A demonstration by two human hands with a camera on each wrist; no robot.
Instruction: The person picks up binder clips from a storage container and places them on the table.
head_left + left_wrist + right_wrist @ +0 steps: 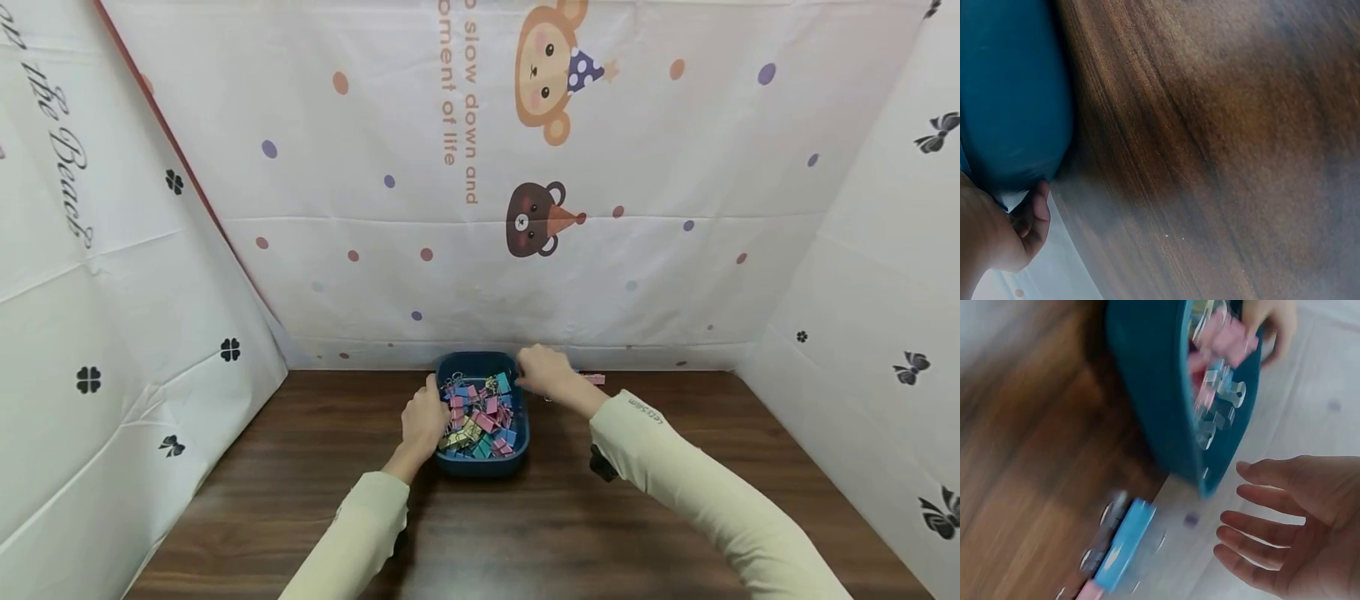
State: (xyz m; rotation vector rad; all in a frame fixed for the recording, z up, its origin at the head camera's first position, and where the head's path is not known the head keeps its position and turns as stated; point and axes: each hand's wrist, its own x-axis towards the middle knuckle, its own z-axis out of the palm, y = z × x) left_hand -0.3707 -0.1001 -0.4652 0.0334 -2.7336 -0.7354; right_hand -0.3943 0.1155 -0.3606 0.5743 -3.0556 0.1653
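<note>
A dark blue plastic bin (pixel 482 468) holds a heap of binder clips (pixel 480 421) in pink, blue, yellow and green. My left hand (pixel 425 417) grips the bin's left wall, and in the left wrist view its fingers (pixel 1038 215) bend round the corner. Beside the far right corner of the bin is my right hand (pixel 545 369). The right wrist view shows that hand with its fingers spread and nothing held. Outside the bin, a row of binder clips lies on the table, a blue clip (pixel 1124 547) and a pink clip (pixel 595 379) among them.
The brown wooden table (pixel 300 500) runs back to a white printed cloth (pixel 637 167). Cloth also hangs along the left and right sides. A small black device (pixel 602 463) shows under the right sleeve.
</note>
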